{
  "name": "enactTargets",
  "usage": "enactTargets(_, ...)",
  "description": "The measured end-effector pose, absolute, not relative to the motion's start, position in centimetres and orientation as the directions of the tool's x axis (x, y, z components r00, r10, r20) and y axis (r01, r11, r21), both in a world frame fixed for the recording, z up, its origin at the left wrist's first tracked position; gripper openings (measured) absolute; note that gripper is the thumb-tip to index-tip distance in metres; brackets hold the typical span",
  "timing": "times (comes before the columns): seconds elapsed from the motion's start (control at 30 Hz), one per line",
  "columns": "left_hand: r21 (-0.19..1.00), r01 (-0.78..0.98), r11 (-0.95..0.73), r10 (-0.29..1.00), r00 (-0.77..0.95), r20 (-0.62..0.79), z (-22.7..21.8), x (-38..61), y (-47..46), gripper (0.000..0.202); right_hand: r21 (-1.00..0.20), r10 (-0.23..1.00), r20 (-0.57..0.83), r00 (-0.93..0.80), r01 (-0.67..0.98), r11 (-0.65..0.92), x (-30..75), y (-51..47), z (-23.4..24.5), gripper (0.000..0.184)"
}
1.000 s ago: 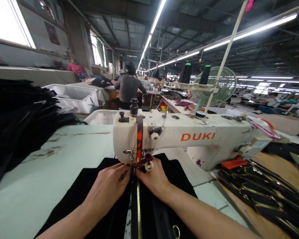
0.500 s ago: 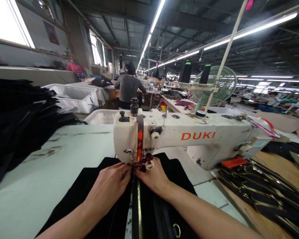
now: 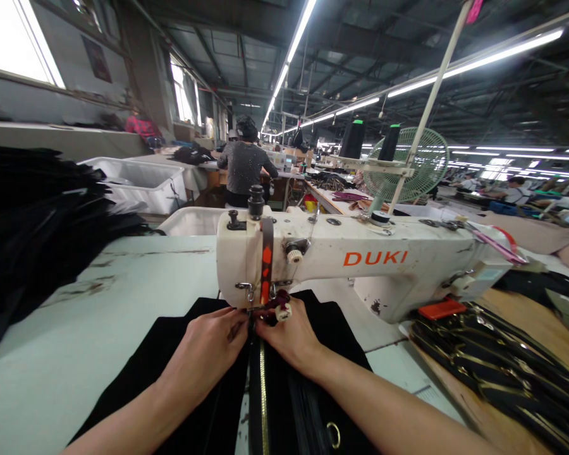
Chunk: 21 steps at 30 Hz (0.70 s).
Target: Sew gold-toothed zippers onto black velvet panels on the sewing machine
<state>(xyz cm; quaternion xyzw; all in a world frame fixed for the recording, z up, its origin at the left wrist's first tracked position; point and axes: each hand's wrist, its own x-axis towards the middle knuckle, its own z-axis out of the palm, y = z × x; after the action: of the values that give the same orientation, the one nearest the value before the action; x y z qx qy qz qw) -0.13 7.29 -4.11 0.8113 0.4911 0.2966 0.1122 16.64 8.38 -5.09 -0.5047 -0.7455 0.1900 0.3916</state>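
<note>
A white sewing machine marked DUKI stands across the table. Under its head lies black fabric with a gold zipper strip running toward me. My left hand lies on the fabric left of the zipper, fingers flat and pressed down beside the presser foot. My right hand presses the fabric on the right side of the foot, fingertips at the needle area. A metal ring lies on the fabric near my right forearm.
A heap of black fabric fills the left of the pale table. Black zipper strips with gold teeth pile at the right. White bins and a green fan stand behind. A person's back is ahead.
Both hands stay pressed at the presser foot; only the view has shifted slightly. The fabric looks much the same.
</note>
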Motion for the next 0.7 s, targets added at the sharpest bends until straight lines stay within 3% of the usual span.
enactTargets(0.4, 0.508, 0.732, -0.454, 0.884, 0.298, 0.361, -3.7, -0.8, 6.7, 0.027, -0.755, 0.928, 0.364, -0.075, 0.560, 0.341, 17.4, 8.4, -4.5, 0.012)
enactTargets(0.57, 0.553, 0.646, -0.526, 0.846, 0.332, 0.417, -3.4, -1.4, 6.3, 0.024, -0.824, 0.957, 0.290, 0.007, 0.511, 0.246, 18.5, 9.5, -4.6, 0.012)
enactTargets(0.7, 0.562, 0.644, -0.519, 0.853, 0.351, 0.385, -3.2, -1.5, 6.3, 0.022, -0.867, 0.975, 0.216, -0.056, 0.449, 0.217, 18.6, 9.4, -4.6, 0.012)
